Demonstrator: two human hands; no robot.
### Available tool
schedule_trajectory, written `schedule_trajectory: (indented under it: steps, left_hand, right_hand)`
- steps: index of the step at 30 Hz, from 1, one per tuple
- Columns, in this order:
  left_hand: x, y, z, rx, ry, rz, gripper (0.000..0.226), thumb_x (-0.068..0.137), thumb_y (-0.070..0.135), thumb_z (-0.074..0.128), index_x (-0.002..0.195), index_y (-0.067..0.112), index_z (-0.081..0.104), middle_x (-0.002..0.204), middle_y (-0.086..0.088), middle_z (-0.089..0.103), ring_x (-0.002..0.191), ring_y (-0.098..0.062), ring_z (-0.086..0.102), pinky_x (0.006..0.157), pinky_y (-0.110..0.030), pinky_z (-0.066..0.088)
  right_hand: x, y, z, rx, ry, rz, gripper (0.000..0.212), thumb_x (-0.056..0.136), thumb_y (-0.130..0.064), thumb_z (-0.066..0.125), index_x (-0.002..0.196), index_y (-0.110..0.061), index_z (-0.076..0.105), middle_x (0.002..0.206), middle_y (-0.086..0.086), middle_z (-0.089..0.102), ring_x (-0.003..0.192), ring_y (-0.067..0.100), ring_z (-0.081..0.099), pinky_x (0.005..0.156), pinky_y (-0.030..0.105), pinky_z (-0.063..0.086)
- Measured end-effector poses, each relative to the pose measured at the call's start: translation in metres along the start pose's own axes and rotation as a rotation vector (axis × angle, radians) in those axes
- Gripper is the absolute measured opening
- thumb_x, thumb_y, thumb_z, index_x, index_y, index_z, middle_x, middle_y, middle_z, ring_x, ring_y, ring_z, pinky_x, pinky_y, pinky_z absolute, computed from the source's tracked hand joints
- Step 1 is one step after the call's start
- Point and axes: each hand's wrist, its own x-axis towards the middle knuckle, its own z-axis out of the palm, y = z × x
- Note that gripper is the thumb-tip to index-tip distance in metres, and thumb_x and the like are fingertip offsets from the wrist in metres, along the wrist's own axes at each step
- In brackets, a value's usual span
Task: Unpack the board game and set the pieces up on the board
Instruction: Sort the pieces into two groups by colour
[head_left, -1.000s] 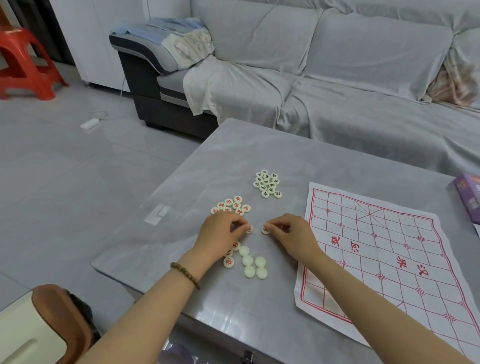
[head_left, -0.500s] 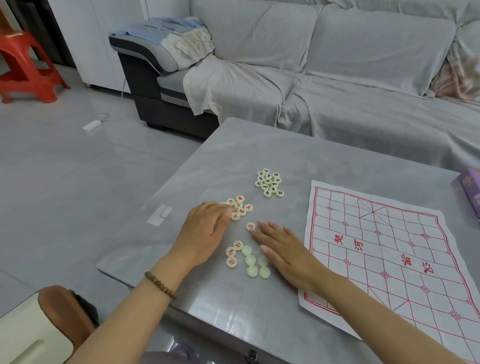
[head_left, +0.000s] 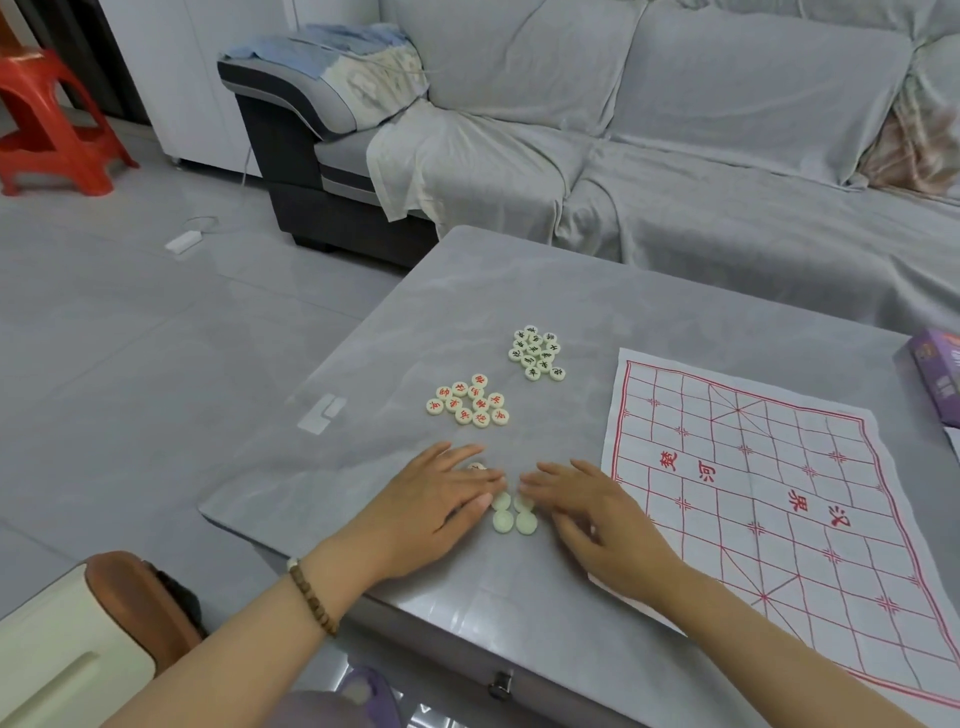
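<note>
No longer pinching, the left hand (head_left: 436, 499) and right hand (head_left: 587, 512) lay flat — apparently herding the last unsorted pieces (head_left: 511, 519).

Light: soft, even – faint shadows | Glare: mild sheen on table (head_left: 675, 322) | Edges: wide-angle bending

On the grey table (head_left: 519, 280), the left hand (head_left: 441, 499) and right hand (head_left: 587, 514) lie flat with straight fingers, flanking a few blank-side-up xiangqi pieces (head_left: 514, 522). Further back sit a cluster of red-character pieces (head_left: 467, 402) and, beyond it, a cluster of black-character pieces (head_left: 537, 353). The red-lined xiangqi board sheet (head_left: 779, 493) lies spread out to the right, with a purple box (head_left: 935, 374) at the table's right edge.
</note>
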Motion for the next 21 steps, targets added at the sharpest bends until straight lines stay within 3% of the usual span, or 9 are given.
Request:
schedule_trajectory:
  steps: [3,5,8,10,13,17,21]
  left_hand:
    - [0.005,-0.001,0.003,0.037,0.007,0.022,0.058,0.094,0.046,0.012,0.138,0.029,0.044,0.143,0.019,0.039,0.139,0.004,0.009,0.112,-0.015,-0.006]
    - [0.009,-0.001,0.002,0.008,0.058,0.016,0.054,0.094,0.04,0.016,0.133,0.028,0.05,0.139,0.015,0.047,0.139,-0.004,0.022,0.113,-0.021,0.006]
    - [0.018,-0.001,0.0,-0.025,0.097,-0.041,0.035,0.098,0.027,0.038,0.128,0.028,0.056,0.134,0.013,0.052,0.135,-0.006,0.03,0.105,-0.014,0.01]
    - [0.025,-0.003,0.0,-0.029,0.128,-0.077,0.031,0.096,0.031,0.048,0.125,0.029,0.059,0.128,0.011,0.056,0.128,-0.006,0.038,0.102,-0.015,0.02]
    - [0.035,-0.005,0.001,-0.1,0.181,-0.115,0.024,0.091,0.037,0.056,0.111,0.028,0.067,0.104,0.011,0.066,0.101,-0.005,0.053,0.092,-0.025,0.04]
    - [0.045,-0.008,0.0,-0.216,0.235,-0.21,0.016,0.087,0.036,0.062,0.099,0.031,0.072,0.086,0.017,0.065,0.084,-0.002,0.052,0.075,-0.018,0.038]
    - [0.048,-0.016,0.002,-0.321,0.252,-0.349,0.013,0.084,0.038,0.065,0.095,0.034,0.071,0.089,0.018,0.065,0.086,-0.001,0.053,0.076,-0.02,0.043]
  right_hand:
    - [-0.009,0.004,0.001,-0.127,-0.05,-0.052,0.045,0.089,-0.032,0.031,0.126,-0.032,0.058,0.134,-0.021,0.049,0.131,-0.005,0.032,0.113,0.02,0.013]
    - [-0.004,0.006,0.002,-0.184,0.003,-0.074,0.038,0.093,-0.034,0.036,0.121,-0.03,0.062,0.127,-0.016,0.058,0.127,0.003,0.044,0.11,0.027,0.024]
    - [0.01,0.009,0.004,-0.245,0.083,-0.089,0.033,0.09,-0.039,0.045,0.109,-0.027,0.068,0.113,-0.011,0.067,0.113,0.012,0.058,0.099,0.028,0.037]
    - [0.02,0.009,0.005,-0.201,0.137,-0.037,0.027,0.086,-0.039,0.054,0.101,-0.025,0.071,0.102,-0.009,0.069,0.1,0.013,0.062,0.09,0.027,0.044]
    - [0.032,0.007,0.006,-0.091,0.191,0.057,0.015,0.081,-0.036,0.066,0.09,-0.025,0.072,0.091,-0.007,0.066,0.088,0.012,0.06,0.08,0.029,0.045]
    - [0.042,0.01,0.008,0.024,0.214,0.2,0.016,0.082,-0.039,0.067,0.09,-0.026,0.071,0.087,-0.009,0.062,0.083,0.005,0.052,0.076,0.023,0.042]
    - [0.053,0.017,0.005,0.127,0.276,0.373,0.014,0.083,-0.037,0.066,0.086,-0.025,0.072,0.083,-0.01,0.057,0.079,0.006,0.048,0.07,0.02,0.039]
